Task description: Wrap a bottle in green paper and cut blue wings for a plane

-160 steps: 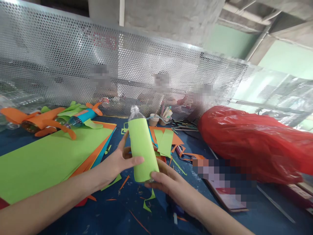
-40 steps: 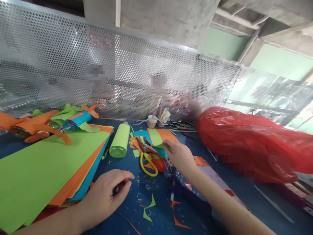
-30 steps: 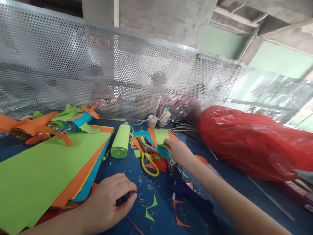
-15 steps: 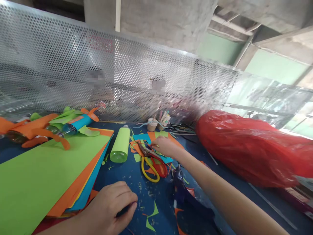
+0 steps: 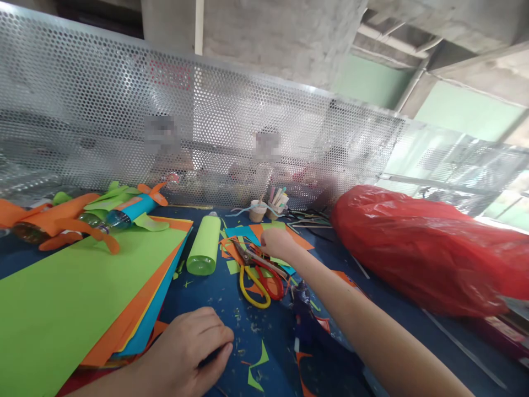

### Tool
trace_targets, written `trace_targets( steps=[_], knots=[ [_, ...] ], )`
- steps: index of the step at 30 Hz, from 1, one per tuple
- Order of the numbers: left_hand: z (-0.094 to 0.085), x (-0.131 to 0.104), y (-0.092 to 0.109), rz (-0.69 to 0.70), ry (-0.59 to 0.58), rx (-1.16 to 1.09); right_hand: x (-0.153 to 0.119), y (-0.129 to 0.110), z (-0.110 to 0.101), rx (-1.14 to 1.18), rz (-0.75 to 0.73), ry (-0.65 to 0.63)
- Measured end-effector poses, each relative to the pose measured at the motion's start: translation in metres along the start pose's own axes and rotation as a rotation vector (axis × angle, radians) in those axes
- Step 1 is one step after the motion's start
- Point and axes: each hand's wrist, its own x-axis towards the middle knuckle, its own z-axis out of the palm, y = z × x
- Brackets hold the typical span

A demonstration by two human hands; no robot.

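Note:
My left hand [image 5: 198, 344] rests on the blue table with fingers loosely curled and thumb near the index finger; nothing shows in it. Farther forward, my right hand [image 5: 279, 244] is closed over a heap of colored paper scraps [image 5: 237, 234]. Its fingertips are turned away, so what they pinch, if anything, is hidden. Just below that hand lie scissors with a yellow and a red handle loop [image 5: 255, 286]. A bottle wrapped in green paper [image 5: 205, 242] lies left of the scraps. Beneath my right forearm is a dark blue glue gun [image 5: 308, 317].
Stacked colored sheets [image 5: 103, 281] cover the left side, with paper-wrapped bottles [image 5: 134, 209] behind. Cups [image 5: 258, 211] with sticks and markers stand at the back, before a perforated metal screen [image 5: 248, 110]. A large red plastic bag [image 5: 413, 248] fills the right. People show dimly through the screen.
My right hand has shifted slightly right over the scraps, and its fingers look more curled. My left hand stays in place.

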Motion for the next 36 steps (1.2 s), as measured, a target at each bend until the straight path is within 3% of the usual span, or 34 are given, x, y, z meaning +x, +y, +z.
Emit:
trace_targets(
  steps=[6,11,13,16,21,24,27,31,36],
  knots=[
    [0.001,-0.002,-0.002,-0.010,-0.023,-0.023,-0.002,0.003,-0.009,0.160,0.098,0.072],
    [0.003,-0.004,-0.002,-0.065,-0.029,-0.068,-0.003,0.016,-0.020,0.383,0.086,0.133],
    [0.004,-0.005,-0.003,-0.151,-0.008,-0.108,-0.006,0.020,-0.024,0.490,0.059,0.135],
    [0.001,-0.005,-0.008,-0.397,0.015,-0.214,-0.018,0.017,-0.030,0.634,-0.003,0.152],
    [-0.009,0.007,-0.013,-0.819,0.100,-0.800,-0.068,-0.014,-0.033,0.717,-0.175,0.331],
    [-0.013,0.016,-0.007,-0.885,0.203,-1.232,-0.107,-0.043,-0.027,0.688,-0.321,0.397],
    [-0.013,0.019,-0.001,-0.922,0.262,-1.479,-0.138,-0.067,-0.020,0.586,-0.574,0.364],
    [-0.012,0.018,-0.002,-1.034,0.315,-1.497,-0.159,-0.071,-0.016,0.563,-0.732,0.271],
    [-0.015,0.016,-0.013,-1.159,0.281,-1.299,-0.174,-0.052,-0.016,0.688,-0.518,0.171]
  ],
)
